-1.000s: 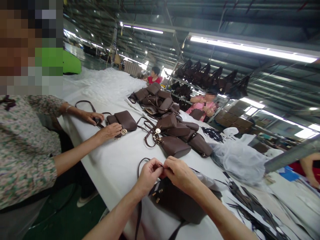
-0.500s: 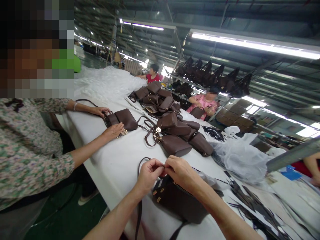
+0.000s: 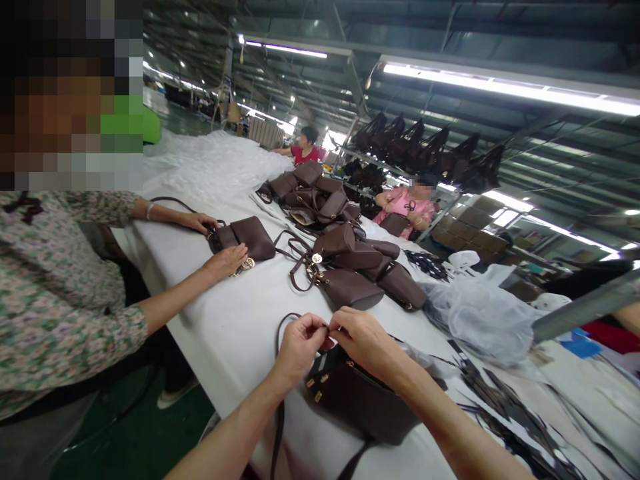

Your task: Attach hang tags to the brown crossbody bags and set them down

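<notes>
My left hand and my right hand meet fingertip to fingertip above a dark brown handbag. Both pinch a thin brown piece between them, which looks like the end of the bag's strap; the fingers hide most of it. Part of that strap loops up behind my left hand and hangs down beside the bag. Small gold fittings show at the bag's near left end. My right wrist and forearm cover part of the bag's top.
A co-worker in a floral shirt has both hands on another brown bag at the left. Brown bags lie heaped on the white table. Clear plastic and dark straps lie at right. Another person in pink stands beyond.
My hands stay together over the bag, with a slight shift of the fingers and right wrist. The co-worker's hands keep almost the same place.
</notes>
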`<state>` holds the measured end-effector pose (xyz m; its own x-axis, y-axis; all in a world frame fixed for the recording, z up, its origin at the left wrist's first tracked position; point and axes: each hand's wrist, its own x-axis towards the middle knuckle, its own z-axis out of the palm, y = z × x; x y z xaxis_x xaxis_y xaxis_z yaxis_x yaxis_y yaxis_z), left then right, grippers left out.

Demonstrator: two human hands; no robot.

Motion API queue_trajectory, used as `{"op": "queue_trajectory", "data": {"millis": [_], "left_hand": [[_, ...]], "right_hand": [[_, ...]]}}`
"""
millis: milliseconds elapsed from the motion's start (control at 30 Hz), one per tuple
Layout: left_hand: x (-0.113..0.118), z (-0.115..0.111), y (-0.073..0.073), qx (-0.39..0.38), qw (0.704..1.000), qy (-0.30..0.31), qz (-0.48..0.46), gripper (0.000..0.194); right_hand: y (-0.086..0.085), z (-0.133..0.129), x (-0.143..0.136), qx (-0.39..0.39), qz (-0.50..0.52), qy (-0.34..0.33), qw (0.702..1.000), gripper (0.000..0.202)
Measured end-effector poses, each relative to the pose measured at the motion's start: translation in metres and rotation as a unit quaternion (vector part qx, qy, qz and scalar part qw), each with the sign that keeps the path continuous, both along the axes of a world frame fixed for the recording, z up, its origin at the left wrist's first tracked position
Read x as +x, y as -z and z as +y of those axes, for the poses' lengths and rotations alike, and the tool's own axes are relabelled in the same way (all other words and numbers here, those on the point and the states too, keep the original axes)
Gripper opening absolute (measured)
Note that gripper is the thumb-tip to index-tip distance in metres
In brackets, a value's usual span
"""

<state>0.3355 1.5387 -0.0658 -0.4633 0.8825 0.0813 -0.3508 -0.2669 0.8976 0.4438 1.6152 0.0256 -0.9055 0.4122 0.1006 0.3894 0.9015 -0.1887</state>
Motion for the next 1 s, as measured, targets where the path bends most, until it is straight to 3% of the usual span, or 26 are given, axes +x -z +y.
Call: {"op": "queue_trajectory", "data": {"millis": [467, 800, 1000], "left_hand": [[-0.003, 0.002, -0.005, -0.036, 0.999, 0.005, 0.005, 0.019], [0.001, 0.006, -0.006, -0.054, 0.998, -0.004, -0.017, 0.018], [0.001, 0.007, -0.003, -0.052, 0.999, -0.014, 0.002, 0.012]], "right_hand": [[0.008, 0.004, 0.0, 0.035, -0.008, 0.022, 0.999, 0.013], [0.029, -0.003, 0.001, 0.237, -0.065, 0.013, 0.969, 0.016], [0.026, -0.005, -0.002, 0.201, -0.063, 0.045, 0.976, 0.016]]}}
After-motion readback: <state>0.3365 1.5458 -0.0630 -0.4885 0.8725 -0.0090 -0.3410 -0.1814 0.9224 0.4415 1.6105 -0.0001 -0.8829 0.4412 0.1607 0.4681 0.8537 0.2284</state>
